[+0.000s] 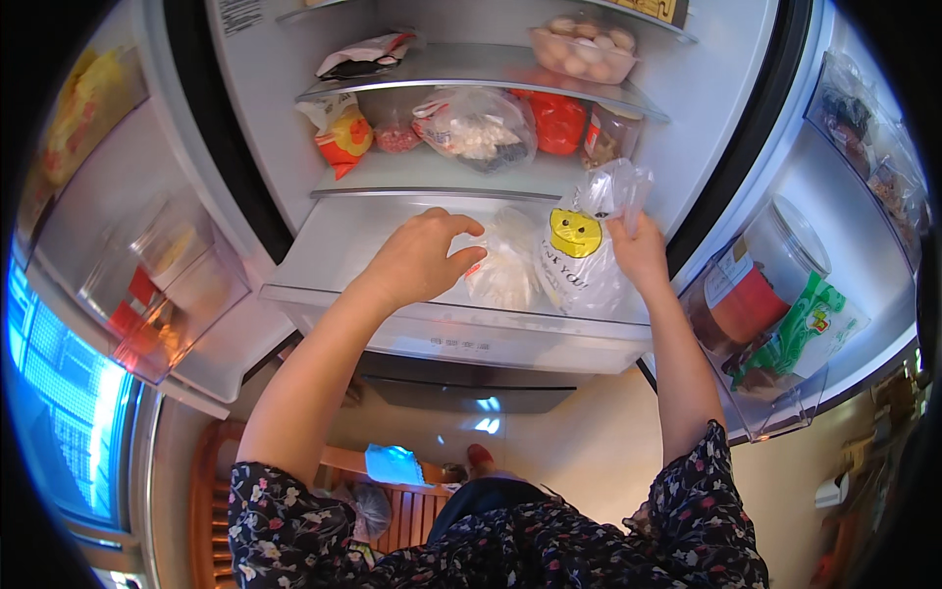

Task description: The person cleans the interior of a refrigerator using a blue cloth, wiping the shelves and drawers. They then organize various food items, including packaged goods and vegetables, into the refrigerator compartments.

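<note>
My right hand (639, 247) grips the upper right side of a white plastic bag (578, 261) with a yellow smiley face, which rests at the right of the fridge's lowest shelf (353, 243), above a drawer. Just left of that bag sits a clear plastic bag (504, 269) with pale contents I cannot make out. My left hand (427, 258) hovers at this clear bag's left side, thumb and fingers apart, holding nothing.
On the shelf above lie a red-and-yellow packet (344, 140), a knotted clear bag (478, 129) and a red bag (558, 121). Higher up stands a plastic tub of eggs (583, 51). Open doors flank me; the right one holds a large jar (762, 272). A wooden bench (412, 515) is below.
</note>
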`<state>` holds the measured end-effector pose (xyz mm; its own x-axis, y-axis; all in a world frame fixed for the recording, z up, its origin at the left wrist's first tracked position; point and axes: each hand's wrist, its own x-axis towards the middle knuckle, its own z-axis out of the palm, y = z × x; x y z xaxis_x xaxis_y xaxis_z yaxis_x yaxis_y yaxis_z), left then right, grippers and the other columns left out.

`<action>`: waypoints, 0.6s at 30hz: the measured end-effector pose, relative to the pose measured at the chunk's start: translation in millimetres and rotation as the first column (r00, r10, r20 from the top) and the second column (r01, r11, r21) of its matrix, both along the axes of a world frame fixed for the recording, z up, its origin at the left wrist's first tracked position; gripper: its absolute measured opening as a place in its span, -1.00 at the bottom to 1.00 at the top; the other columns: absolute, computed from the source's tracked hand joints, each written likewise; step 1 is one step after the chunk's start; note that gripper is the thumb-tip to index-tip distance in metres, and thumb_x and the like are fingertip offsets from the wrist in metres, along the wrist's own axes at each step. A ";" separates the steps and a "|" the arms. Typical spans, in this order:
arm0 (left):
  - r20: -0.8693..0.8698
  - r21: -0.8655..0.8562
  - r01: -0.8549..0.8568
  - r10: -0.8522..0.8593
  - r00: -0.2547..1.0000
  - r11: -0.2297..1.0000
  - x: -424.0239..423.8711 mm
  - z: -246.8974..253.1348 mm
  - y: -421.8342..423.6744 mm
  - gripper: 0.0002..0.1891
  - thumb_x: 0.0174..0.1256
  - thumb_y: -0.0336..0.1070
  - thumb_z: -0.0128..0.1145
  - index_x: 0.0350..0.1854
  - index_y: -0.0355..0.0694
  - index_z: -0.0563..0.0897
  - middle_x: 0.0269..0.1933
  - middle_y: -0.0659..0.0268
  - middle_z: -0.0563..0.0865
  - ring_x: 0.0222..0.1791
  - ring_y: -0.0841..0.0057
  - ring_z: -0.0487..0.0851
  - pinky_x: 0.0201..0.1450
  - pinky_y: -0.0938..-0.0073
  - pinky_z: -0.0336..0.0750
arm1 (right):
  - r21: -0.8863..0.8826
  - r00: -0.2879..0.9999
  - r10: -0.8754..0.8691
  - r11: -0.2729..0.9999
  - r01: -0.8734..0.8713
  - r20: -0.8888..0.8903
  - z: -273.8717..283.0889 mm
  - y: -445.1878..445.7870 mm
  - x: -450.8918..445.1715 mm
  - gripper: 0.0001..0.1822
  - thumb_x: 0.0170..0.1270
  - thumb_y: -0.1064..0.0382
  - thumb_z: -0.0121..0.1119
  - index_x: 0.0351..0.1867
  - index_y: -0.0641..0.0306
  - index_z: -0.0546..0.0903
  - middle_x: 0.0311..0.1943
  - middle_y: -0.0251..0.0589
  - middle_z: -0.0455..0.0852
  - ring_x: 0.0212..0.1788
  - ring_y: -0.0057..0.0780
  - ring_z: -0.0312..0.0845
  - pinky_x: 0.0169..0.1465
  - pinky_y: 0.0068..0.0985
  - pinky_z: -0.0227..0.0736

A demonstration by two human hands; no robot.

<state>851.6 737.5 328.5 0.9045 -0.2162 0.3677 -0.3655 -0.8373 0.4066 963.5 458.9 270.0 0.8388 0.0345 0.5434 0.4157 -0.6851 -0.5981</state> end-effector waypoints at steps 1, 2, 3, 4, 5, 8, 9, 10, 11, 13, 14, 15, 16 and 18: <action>-0.036 0.004 0.010 -0.010 0.999 1.000 6.3 -5.6 -1.4 -0.70 0.14 -0.17 0.18 -0.10 -0.16 0.62 -0.16 0.07 0.64 -0.24 0.26 0.60 -0.14 0.34 0.49 | -0.033 1.000 -0.012 0.999 0.012 -0.002 -11.3 -3.2 3.6 -0.75 0.16 0.18 0.11 -0.23 0.31 0.58 -0.40 -0.02 0.67 -0.34 -0.21 0.59 -0.22 -0.38 0.42; -0.091 -0.009 0.013 -0.014 0.996 1.000 11.6 -9.8 -2.9 -0.69 0.15 -0.16 0.17 -0.10 -0.17 0.62 -0.14 0.07 0.63 -0.18 0.24 0.58 -0.09 0.33 0.47 | -0.056 0.992 -0.064 0.997 0.059 -0.104 -21.1 -6.0 8.2 -0.73 0.15 0.16 0.11 -0.22 0.32 0.58 -0.35 0.02 0.65 -0.27 -0.15 0.57 -0.16 -0.35 0.41; -0.145 -0.024 0.016 -0.020 0.989 1.000 16.5 -12.3 -7.5 -0.69 0.16 -0.14 0.15 -0.10 -0.17 0.62 -0.13 0.07 0.63 -0.12 0.21 0.57 -0.04 0.31 0.44 | -0.085 0.972 -0.120 0.991 0.104 -0.204 -29.9 -10.8 13.3 -0.71 0.14 0.15 0.12 -0.21 0.32 0.57 -0.30 0.06 0.64 -0.21 -0.09 0.55 -0.11 -0.33 0.40; -0.198 -0.038 0.019 -0.026 0.980 0.999 20.9 -14.8 -11.5 -0.68 0.17 -0.13 0.14 -0.09 -0.18 0.62 -0.11 0.08 0.62 -0.06 0.18 0.55 0.01 0.29 0.42 | -0.117 0.938 -0.175 0.982 0.146 -0.299 -38.5 -15.7 18.0 -0.69 0.13 0.13 0.12 -0.20 0.33 0.56 -0.25 0.10 0.63 -0.14 -0.03 0.53 -0.05 -0.31 0.40; -0.227 -0.056 0.023 -0.036 0.973 0.998 23.6 -18.4 -14.2 -0.68 0.17 -0.13 0.14 -0.09 -0.18 0.62 -0.10 0.07 0.62 -0.06 0.19 0.55 0.02 0.30 0.42 | -0.151 0.892 -0.230 0.971 0.184 -0.388 -47.7 -21.1 21.9 -0.66 0.12 0.11 0.12 -0.19 0.34 0.55 -0.20 0.15 0.61 -0.08 0.03 0.52 0.00 -0.28 0.39; -0.289 -0.084 0.008 -0.033 0.957 0.996 26.8 -25.4 -6.4 -0.66 0.18 -0.11 0.13 -0.06 -0.17 0.61 -0.06 0.07 0.61 -0.06 0.20 0.55 0.02 0.31 0.42 | -0.175 0.851 -0.282 0.958 0.227 -0.443 -42.0 -26.1 17.8 -0.40 0.07 0.16 0.20 0.11 0.34 0.29 -0.03 0.22 0.51 0.03 0.03 0.45 0.07 -0.30 0.36; -0.308 -0.078 -0.009 -0.016 0.951 0.997 25.8 -28.1 -0.2 -0.65 0.18 -0.11 0.13 -0.04 -0.17 0.60 -0.05 0.06 0.61 -0.06 0.20 0.56 0.02 0.31 0.42 | -0.216 0.855 -0.318 0.944 0.248 -0.409 -34.7 -19.3 9.3 -0.30 0.05 0.18 0.24 0.20 0.34 0.21 0.04 0.24 0.46 0.06 0.04 0.43 0.09 -0.30 0.35; -0.324 -0.068 -0.026 0.002 0.946 0.997 25.0 -29.5 4.1 -0.64 0.18 -0.11 0.13 -0.02 -0.16 0.59 -0.04 0.06 0.61 -0.07 0.20 0.56 0.01 0.31 0.43 | -0.240 0.905 -0.304 0.941 0.238 -0.296 -30.6 -12.3 1.5 -0.19 0.02 0.20 0.28 0.25 0.31 0.09 0.11 0.25 0.36 0.12 0.06 0.37 0.11 -0.25 0.33; -0.319 -0.090 -0.039 0.008 0.948 0.995 23.2 -31.4 8.2 -0.63 0.18 -0.11 0.14 0.00 -0.16 0.57 -0.04 0.06 0.60 -0.09 0.21 0.57 0.00 0.31 0.43 | -0.265 0.943 -0.281 0.937 0.229 -0.180 -27.9 -3.6 -7.5 -0.08 -0.02 0.22 0.31 0.30 0.29 -0.03 0.18 0.26 0.26 0.17 0.07 0.30 0.12 -0.20 0.31; -0.305 -0.135 -0.066 0.022 0.952 0.989 19.4 -34.0 14.6 -0.59 0.17 -0.11 0.14 0.05 -0.15 0.54 -0.02 0.05 0.59 -0.11 0.23 0.58 -0.01 0.30 0.45 | -0.343 0.967 -0.252 0.911 0.227 -0.027 -16.7 5.8 -19.5 0.08 -0.07 0.25 0.37 0.35 0.25 -0.19 0.28 0.25 0.08 0.25 0.08 0.17 0.16 -0.08 0.23; -0.283 -0.144 -0.074 0.031 0.959 0.987 16.1 -34.2 17.5 -0.58 0.18 -0.13 0.15 0.06 -0.17 0.52 -0.04 0.05 0.60 -0.15 0.27 0.60 -0.05 0.33 0.46 | -0.394 0.968 -0.251 0.890 0.232 0.003 -10.2 9.7 -24.8 0.12 -0.10 0.27 0.39 0.36 0.22 -0.23 0.31 0.24 0.01 0.28 0.09 0.11 0.18 -0.02 0.18; -0.265 -0.156 -0.078 0.035 0.964 0.985 12.8 -35.6 18.6 -0.57 0.18 -0.15 0.16 0.08 -0.18 0.50 -0.06 0.05 0.60 -0.18 0.31 0.62 -0.09 0.36 0.48 | -0.447 0.967 -0.252 0.862 0.239 0.031 -5.1 10.6 -29.4 0.17 -0.12 0.28 0.41 0.37 0.20 -0.26 0.33 0.22 -0.06 0.31 0.09 0.04 0.20 0.05 0.13; -0.247 -0.168 -0.083 0.040 0.968 0.982 9.2 -36.8 19.9 -0.56 0.18 -0.17 0.16 0.10 -0.20 0.48 -0.09 0.05 0.61 -0.22 0.35 0.63 -0.13 0.39 0.49 | -0.423 0.971 -0.236 0.876 0.234 0.047 -0.4 9.7 -31.4 0.13 -0.11 0.26 0.40 0.37 0.19 -0.22 0.33 0.20 -0.05 0.32 0.07 0.02 0.21 0.08 0.07; -0.265 -0.210 -0.094 0.036 0.964 0.973 0.2 -35.7 23.2 -0.56 0.19 -0.19 0.16 0.11 -0.19 0.47 -0.09 0.05 0.60 -0.22 0.37 0.63 -0.13 0.40 0.50 | -0.371 0.976 -0.200 0.903 0.216 0.082 9.2 8.3 -33.9 0.07 -0.08 0.22 0.38 0.37 0.19 -0.13 0.33 0.17 -0.03 0.34 0.03 -0.01 0.24 0.15 -0.04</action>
